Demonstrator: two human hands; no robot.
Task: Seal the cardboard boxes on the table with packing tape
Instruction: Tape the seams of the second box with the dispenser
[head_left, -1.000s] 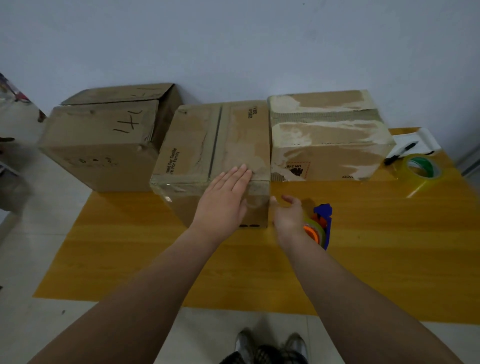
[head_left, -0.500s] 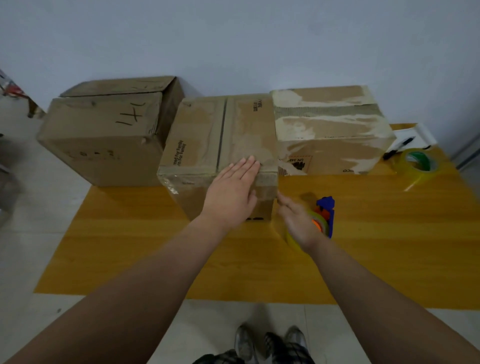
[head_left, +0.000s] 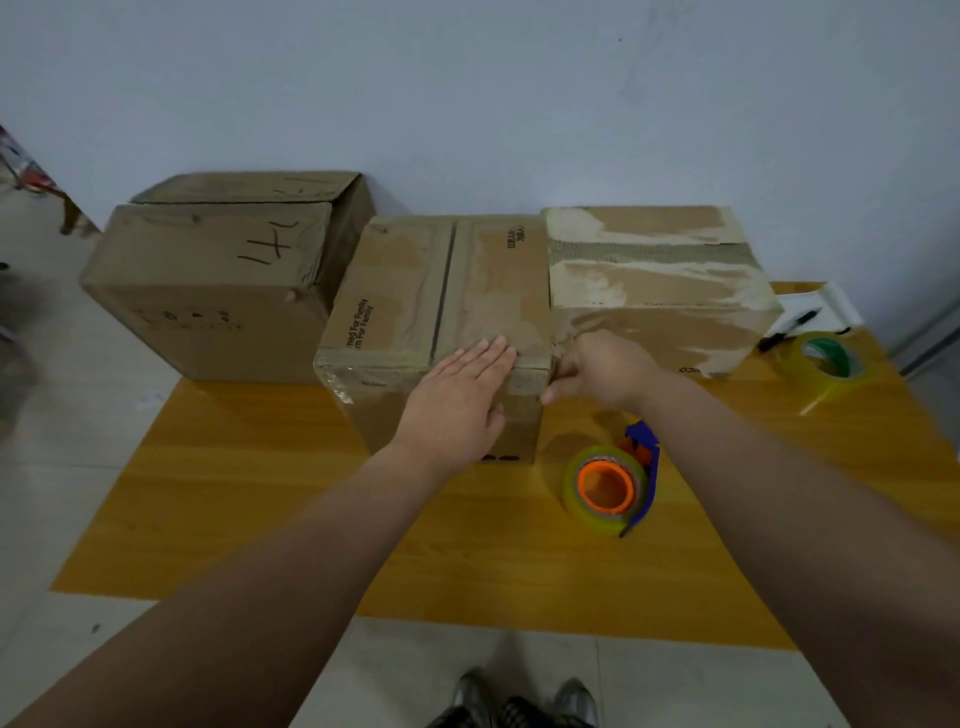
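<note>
Count: three cardboard boxes, two rolls of packing tape, one marker, two hands.

The middle box (head_left: 405, 291) stands on the wooden bench (head_left: 260, 493), its top flaps closed along a centre seam, with clear tape visible on its near left corner. The left box (head_left: 208, 291) sits touching its left side and overhangs the bench edge. The right box (head_left: 649, 291) sits against its right side, its surface torn and patched with old tape.

One roll is mounted on an orange core in a blue tape dispenser (head_left: 647, 457), lying on the bench just in front and to the right of the middle box. The loose roll (head_left: 831, 385), with a green core, lies well to the right of the middle box, past the right box, with the marker (head_left: 789, 325) just behind it.

The left hand (head_left: 457, 405) lies flat, fingers straight and together, on the near top edge of the middle box, right of the seam. The right hand (head_left: 602, 369) is at the near right corner of the middle box, fingers curled, thumb against the corner edge. Whether it grips anything cannot be determined.
</note>
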